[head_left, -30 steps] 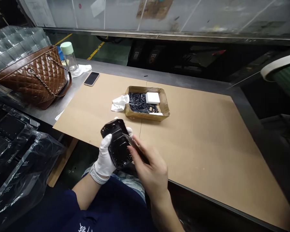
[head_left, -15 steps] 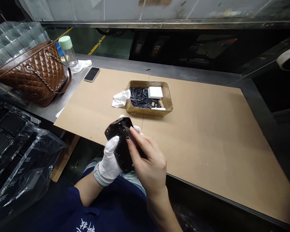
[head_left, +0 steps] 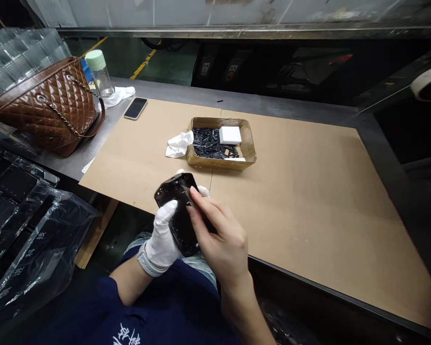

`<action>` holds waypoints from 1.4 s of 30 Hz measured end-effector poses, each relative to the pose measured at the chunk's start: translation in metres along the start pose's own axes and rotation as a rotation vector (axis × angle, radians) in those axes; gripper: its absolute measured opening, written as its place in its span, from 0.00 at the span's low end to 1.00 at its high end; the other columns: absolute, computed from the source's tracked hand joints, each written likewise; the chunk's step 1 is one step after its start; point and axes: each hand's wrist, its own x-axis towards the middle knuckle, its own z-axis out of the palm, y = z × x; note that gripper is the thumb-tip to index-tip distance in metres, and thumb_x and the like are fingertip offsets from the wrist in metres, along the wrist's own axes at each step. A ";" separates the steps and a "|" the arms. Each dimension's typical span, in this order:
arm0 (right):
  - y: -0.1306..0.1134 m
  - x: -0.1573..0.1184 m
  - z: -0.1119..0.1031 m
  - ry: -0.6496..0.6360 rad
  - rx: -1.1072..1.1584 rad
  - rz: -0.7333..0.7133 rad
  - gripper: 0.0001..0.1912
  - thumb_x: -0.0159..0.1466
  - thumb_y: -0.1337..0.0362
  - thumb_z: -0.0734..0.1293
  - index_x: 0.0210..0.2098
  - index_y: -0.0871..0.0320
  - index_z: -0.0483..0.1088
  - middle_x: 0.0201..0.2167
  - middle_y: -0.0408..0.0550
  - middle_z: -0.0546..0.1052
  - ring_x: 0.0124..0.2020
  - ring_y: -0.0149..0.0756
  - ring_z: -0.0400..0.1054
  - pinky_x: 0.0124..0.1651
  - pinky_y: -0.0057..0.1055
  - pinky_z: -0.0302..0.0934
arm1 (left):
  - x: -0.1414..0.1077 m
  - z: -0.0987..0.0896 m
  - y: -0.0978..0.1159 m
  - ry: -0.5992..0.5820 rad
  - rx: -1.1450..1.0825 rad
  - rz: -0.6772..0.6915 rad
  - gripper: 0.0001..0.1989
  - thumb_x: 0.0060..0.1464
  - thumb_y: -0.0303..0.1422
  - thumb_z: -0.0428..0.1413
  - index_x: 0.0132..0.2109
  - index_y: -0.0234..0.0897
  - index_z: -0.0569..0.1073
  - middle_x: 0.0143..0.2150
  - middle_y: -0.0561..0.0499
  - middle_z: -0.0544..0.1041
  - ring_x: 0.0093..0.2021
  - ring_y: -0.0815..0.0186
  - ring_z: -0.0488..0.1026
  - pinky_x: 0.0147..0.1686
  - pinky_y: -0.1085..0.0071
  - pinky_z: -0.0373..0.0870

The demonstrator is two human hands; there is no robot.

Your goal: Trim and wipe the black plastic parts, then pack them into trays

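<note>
My left hand (head_left: 164, 235), in a white glove, grips a glossy black plastic housing (head_left: 181, 225) from below and the left, thumb over its near edge and white fingertips showing behind it. The housing is tilted toward me above my lap, just off the cardboard's front edge. Small posts and holes dot its inner face. Bare and closed in a pinch, my right hand (head_left: 222, 235) reaches over the housing. A thin greyish sliver seems to stick out from its fingertips against the housing; I cannot make out what it is.
A cardboard sheet (head_left: 309, 206) covers the bench. On it stand a taped box (head_left: 219, 164) with many small black parts and a white block (head_left: 230, 135), a crumpled white cloth (head_left: 179, 144) and a phone (head_left: 135, 109). A brown handbag (head_left: 53, 105) and bottle (head_left: 102, 79) are left.
Both hands and the black housing stay almost where they were, with the right fingertips still against it. The whole view has shifted very slightly.
</note>
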 end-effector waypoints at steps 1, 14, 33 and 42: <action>0.001 0.000 0.000 -0.007 0.000 -0.004 0.21 0.64 0.70 0.62 0.56 0.49 0.66 0.40 0.47 0.76 0.43 0.35 0.72 0.46 0.30 0.69 | 0.000 0.000 0.000 0.001 0.000 -0.002 0.18 0.44 0.40 0.57 0.40 0.35 0.77 0.49 0.46 0.77 0.62 0.50 0.60 0.59 0.59 0.62; 0.005 0.000 -0.003 -0.072 0.180 0.136 0.19 0.66 0.68 0.59 0.55 0.50 0.65 0.45 0.49 0.73 0.49 0.37 0.69 0.50 0.35 0.68 | 0.003 -0.009 -0.005 0.027 0.067 -0.008 0.20 0.44 0.42 0.57 0.43 0.36 0.77 0.46 0.46 0.78 0.56 0.46 0.68 0.54 0.53 0.67; -0.002 0.004 0.003 -0.139 -0.097 0.000 0.21 0.69 0.63 0.54 0.59 0.62 0.63 0.46 0.55 0.76 0.50 0.41 0.69 0.47 0.34 0.67 | -0.001 0.001 -0.010 0.205 0.035 0.183 0.09 0.49 0.31 0.56 0.36 0.34 0.78 0.38 0.52 0.81 0.49 0.63 0.74 0.60 0.69 0.58; 0.002 0.005 0.000 -0.167 -0.001 0.013 0.20 0.69 0.63 0.54 0.59 0.61 0.63 0.45 0.54 0.76 0.45 0.37 0.71 0.47 0.34 0.66 | -0.001 0.001 -0.012 0.133 0.046 0.165 0.13 0.50 0.34 0.55 0.42 0.34 0.77 0.47 0.49 0.78 0.62 0.57 0.62 0.64 0.63 0.52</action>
